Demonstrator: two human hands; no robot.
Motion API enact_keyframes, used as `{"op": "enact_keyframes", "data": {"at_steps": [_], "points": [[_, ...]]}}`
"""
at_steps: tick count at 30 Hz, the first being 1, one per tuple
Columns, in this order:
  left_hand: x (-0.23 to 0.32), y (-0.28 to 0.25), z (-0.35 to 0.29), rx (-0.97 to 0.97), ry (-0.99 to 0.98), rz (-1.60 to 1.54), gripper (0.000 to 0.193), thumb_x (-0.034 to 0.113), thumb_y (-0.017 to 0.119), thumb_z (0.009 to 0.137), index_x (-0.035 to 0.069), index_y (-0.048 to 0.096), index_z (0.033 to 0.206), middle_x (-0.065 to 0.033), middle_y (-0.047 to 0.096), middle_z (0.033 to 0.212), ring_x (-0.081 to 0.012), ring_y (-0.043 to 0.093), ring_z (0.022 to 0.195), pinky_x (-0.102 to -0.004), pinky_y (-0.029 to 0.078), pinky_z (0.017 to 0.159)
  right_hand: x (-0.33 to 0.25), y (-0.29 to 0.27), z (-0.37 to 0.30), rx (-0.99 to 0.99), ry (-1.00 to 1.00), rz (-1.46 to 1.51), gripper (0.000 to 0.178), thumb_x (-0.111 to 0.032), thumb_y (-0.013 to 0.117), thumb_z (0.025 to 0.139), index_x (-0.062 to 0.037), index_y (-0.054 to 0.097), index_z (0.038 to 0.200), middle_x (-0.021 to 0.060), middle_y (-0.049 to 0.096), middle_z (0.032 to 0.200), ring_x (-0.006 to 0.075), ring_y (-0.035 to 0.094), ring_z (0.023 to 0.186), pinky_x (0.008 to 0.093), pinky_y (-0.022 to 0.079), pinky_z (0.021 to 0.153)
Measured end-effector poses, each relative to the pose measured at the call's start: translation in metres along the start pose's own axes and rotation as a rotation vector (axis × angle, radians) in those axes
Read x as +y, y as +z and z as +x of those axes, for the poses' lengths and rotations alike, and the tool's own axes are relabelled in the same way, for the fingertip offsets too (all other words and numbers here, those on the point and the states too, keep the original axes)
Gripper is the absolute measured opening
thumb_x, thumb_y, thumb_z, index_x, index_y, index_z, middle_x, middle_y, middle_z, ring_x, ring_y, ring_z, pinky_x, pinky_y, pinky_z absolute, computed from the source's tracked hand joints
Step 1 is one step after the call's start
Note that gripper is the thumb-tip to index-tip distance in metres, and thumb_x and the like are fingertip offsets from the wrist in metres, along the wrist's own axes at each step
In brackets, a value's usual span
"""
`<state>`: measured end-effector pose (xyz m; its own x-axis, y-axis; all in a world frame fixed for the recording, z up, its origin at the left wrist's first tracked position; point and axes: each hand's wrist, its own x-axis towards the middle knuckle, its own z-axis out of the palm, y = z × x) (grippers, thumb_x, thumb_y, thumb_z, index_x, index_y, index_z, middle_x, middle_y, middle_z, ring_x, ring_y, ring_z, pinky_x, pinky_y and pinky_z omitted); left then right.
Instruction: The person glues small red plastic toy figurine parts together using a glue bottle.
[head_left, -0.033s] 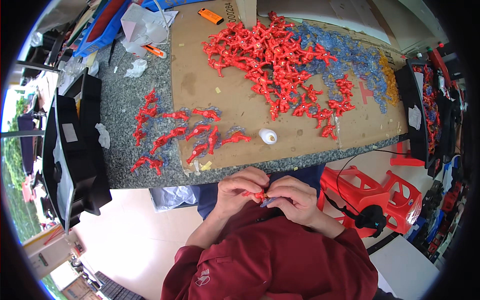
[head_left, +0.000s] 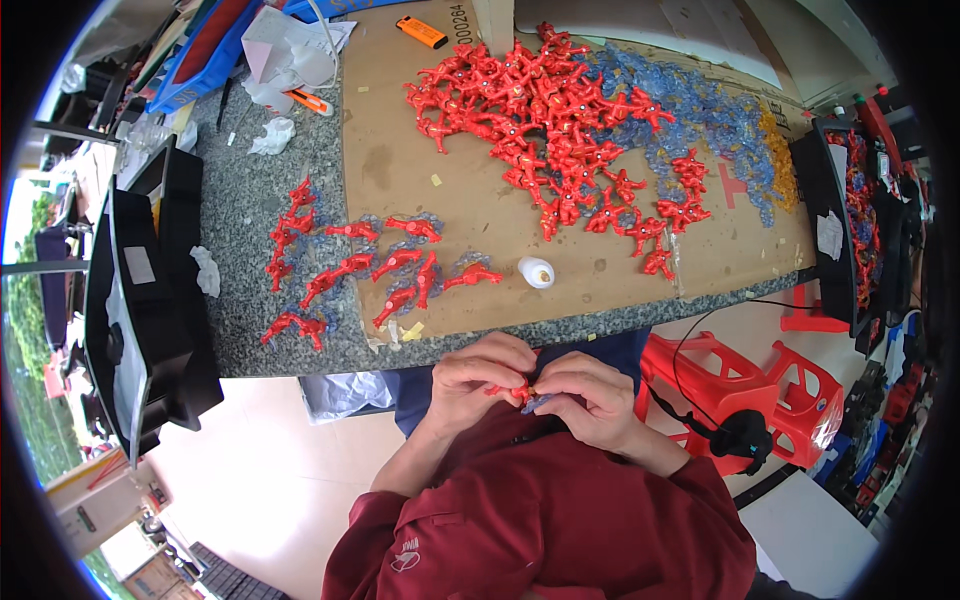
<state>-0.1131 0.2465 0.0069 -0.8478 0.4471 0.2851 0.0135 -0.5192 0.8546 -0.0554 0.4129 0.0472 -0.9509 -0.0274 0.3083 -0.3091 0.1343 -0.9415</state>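
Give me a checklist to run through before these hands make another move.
1. Left grip on the red figurine: ok, it is pinched there.
2. Right grip on the translucent blue piece: ok, it appears pinched.
3. Red figurine and translucent blue piece fully joined: cannot tell, too small and partly covered.
4. White bottle clear of both grips: ok, it is on the cardboard.
5. Pile of red figurines clear of both grips: ok, farther back.

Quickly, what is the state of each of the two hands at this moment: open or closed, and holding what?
Left hand: closed, holding a small red figure.
Right hand: closed, pinching a bluish clear piece beside the figure.
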Motion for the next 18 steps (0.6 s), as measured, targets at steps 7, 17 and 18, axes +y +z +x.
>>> {"op": "enact_keyframes", "data": {"at_steps": [7, 17, 18], "points": [[0.011, -0.004, 0.005, -0.131, -0.107, 0.050, 0.023, -0.008, 0.069, 0.063, 0.002, 0.066, 0.084, -0.0124, 0.064, 0.086, -0.0270, 0.061, 0.086, -0.0339, 0.051, 0.070, 0.004, 0.002, 0.003, -0.001, -0.105, 0.020, 0.022, 0.000, 0.073, 0.064, 0.0016, 0.063, 0.084, 0.0123, 0.062, 0.078, 0.0240, 0.062, 0.071, 0.0302, 0.050, 0.063], [0.025, 0.008, 0.007, -0.091, -0.037, 0.319, 0.023, -0.006, 0.071, 0.061, 0.002, 0.065, 0.082, -0.0098, 0.065, 0.086, -0.0253, 0.062, 0.084, -0.0334, 0.050, 0.072, 0.015, 0.002, 0.000, 0.011, -0.127, 0.138, 0.021, 0.007, 0.068, 0.064, 0.0033, 0.063, 0.084, 0.0130, 0.063, 0.080, 0.0233, 0.063, 0.073, 0.0312, 0.051, 0.066], [0.026, 0.008, 0.007, -0.086, -0.038, 0.344, 0.023, -0.006, 0.071, 0.061, 0.003, 0.065, 0.082, -0.0097, 0.065, 0.086, -0.0252, 0.062, 0.084, -0.0335, 0.050, 0.073, 0.015, 0.002, 0.000, 0.008, -0.126, 0.138, 0.021, 0.007, 0.068, 0.064, 0.0033, 0.063, 0.084, 0.0130, 0.063, 0.080, 0.0233, 0.063, 0.073, 0.0312, 0.051, 0.066]]}}
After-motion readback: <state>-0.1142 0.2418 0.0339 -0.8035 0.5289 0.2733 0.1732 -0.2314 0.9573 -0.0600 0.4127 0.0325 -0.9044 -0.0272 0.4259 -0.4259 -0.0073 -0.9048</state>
